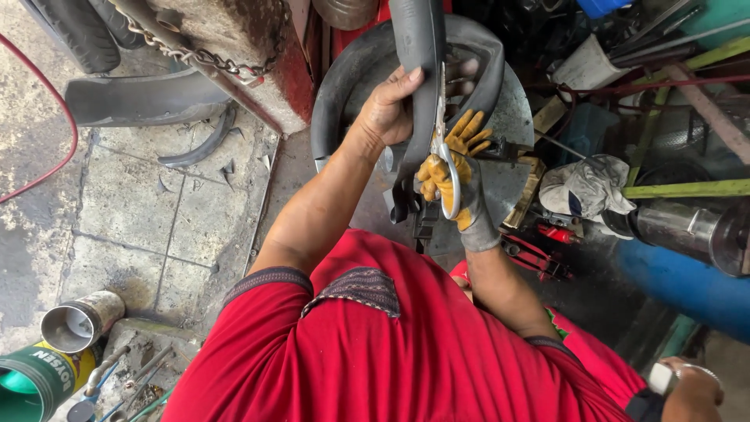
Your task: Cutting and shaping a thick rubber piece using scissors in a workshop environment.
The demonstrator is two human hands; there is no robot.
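The person in the red shirt (pixel 406 352) fills the lower middle of the frame, seen from above, both arms reaching up toward the centre. Left of them lies the stained concrete floor (pixel 133 203), with a red hose (pixel 58 117) curving across its upper left and a chain (pixel 195 55) draped over a rusty block near the top. A blue cylinder (pixel 687 285) lies at the lower right, and a steel cylinder (pixel 691 230) sits just above it.

In the upper middle, a black rubber inner tube (pixel 418 31) loops over a round grey metal plate (pixel 508 117) and hangs down between the hands. The bare left hand (pixel 391 109) has its grip wrapped round the hanging strip of the tube, thumb pressed against the rubber. Just right of it, the right hand (pixel 457 176), in a yellow and grey work glove, has its grip closed through the handles of a pair of scissors (pixel 443 148), whose blades point upward along the edge of the rubber strip.

A bundled white rag (pixel 586 187) rests to the right of centre, with red-handled pliers (pixel 539 258) below it. At the lower left stand a green can (pixel 35 383) and a smaller open tin (pixel 78 320). In the bottom right corner another person's wrist wears a watch (pixel 664 377).
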